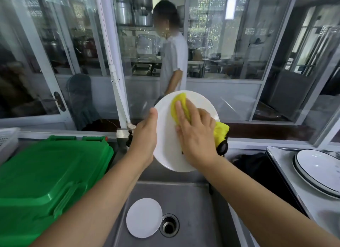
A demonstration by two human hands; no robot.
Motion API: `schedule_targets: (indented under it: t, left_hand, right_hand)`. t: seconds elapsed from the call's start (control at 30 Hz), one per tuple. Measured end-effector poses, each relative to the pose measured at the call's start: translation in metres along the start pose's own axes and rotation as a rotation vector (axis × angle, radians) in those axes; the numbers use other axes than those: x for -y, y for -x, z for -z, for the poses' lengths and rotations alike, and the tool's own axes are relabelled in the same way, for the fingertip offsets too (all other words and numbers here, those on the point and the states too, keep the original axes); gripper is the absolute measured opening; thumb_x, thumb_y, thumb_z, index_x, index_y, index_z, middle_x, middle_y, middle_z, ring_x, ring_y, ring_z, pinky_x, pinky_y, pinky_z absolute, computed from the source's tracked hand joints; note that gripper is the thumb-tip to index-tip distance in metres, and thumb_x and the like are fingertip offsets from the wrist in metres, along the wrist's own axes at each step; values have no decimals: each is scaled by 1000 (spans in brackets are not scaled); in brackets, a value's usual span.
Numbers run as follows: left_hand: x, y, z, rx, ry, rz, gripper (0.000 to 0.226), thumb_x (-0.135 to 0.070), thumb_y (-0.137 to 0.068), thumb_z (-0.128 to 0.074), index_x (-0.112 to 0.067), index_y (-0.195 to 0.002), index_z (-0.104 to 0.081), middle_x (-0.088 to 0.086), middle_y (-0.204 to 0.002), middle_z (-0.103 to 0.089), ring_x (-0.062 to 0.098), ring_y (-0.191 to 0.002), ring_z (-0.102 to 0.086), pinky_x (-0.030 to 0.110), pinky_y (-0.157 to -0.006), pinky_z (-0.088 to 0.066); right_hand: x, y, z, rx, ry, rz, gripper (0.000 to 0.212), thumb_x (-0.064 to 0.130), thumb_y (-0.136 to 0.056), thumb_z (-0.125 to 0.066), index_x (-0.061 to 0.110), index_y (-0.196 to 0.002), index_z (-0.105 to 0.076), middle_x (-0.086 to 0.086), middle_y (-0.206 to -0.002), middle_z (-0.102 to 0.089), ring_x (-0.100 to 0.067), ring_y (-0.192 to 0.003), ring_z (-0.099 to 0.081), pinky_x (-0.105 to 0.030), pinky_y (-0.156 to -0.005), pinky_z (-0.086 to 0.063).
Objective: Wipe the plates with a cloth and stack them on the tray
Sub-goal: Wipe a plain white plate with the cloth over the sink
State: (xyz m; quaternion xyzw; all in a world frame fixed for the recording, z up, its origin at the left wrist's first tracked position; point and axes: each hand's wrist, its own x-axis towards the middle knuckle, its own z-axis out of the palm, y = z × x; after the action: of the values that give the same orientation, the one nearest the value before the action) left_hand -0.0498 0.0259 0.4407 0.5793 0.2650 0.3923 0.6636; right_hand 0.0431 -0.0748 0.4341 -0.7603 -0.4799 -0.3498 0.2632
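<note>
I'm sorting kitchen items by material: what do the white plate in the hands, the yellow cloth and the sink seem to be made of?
The round white plate looks like glazed ceramic or melamine: smooth, softly shiny. The yellow cloth seems microfibre, with a fuzzy ribbed pile. The grey sink looks like brushed stainless steel, with a dull metallic sheen.

Glass partition (220,44) ahead, kitchen shelves with steel pots (141,16) behind; daylight outside.

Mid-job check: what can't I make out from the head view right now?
- Back of the white plate: faces away.
- Left hand fingers: behind the plate, only the thumb shows.
- Yellow cloth: mostly under the right hand.
- Rimmed plates on the tray: cut off by the right edge, count unclear.
- Small plate in the sink: wiped or not, cannot tell.
</note>
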Motion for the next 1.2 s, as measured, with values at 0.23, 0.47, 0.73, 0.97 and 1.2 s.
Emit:
schedule_targets:
  t: [0.23, 0.47, 0.73, 0.97, 1.2]
  left_hand:
    - [-7, -11, 2, -47, 279, 52, 46, -58, -89, -50, -17, -99, -70, 3, -89, -76, 20, -79, -73, 30, -57, -57]
    - [-4, -13, 15, -146, 186, 114, 44, -68, -84, -47, -30, -83, -69, -8, -80, -75, 25, -84, -70, 48, -73, -58]
    - [1, -9, 23, -156, 156, 53, 39, -58, -94, -42, -28, -80, -63, -18, -63, -70, 4, -53, -66, 21, -39, -49]
    - [2, -17, 22, -132, 32, 61, 41, -61, -91, -44, -26, -89, -64, -13, -73, -73, 12, -72, -70, 27, -58, -55]
    - [-1, -8, 7, -77, -254, -79, 31, -38, -90, -60, -18, -114, -59, 0, -106, -64, 16, -97, -61, 28, -72, -47]
  right_hand:
    - [26, 40, -6, 46, -77, 311, 53, 24, -91, -52, 19, -143, -42, -4, -147, -41, -28, -105, -49, -41, -78, -38]
    - [-31, 54, -4, 2, -11, 309, 43, 28, -89, -48, 25, -131, -54, -3, -133, -55, -28, -104, -45, -40, -80, -37]
    - [-64, -2, 13, -29, -406, -320, 42, 15, -98, -48, 15, -140, -44, -12, -131, -42, -23, -109, -35, -30, -96, -29]
    - [-45, -3, 30, 179, -1121, -545, 25, 15, -88, -66, 37, -99, -65, 11, -93, -71, -9, -83, -68, -21, -63, -55]
    - [-18, 3, 20, -71, -769, -392, 34, 9, -88, -63, 26, -117, -63, 5, -106, -59, 2, -90, -55, -10, -82, -41]
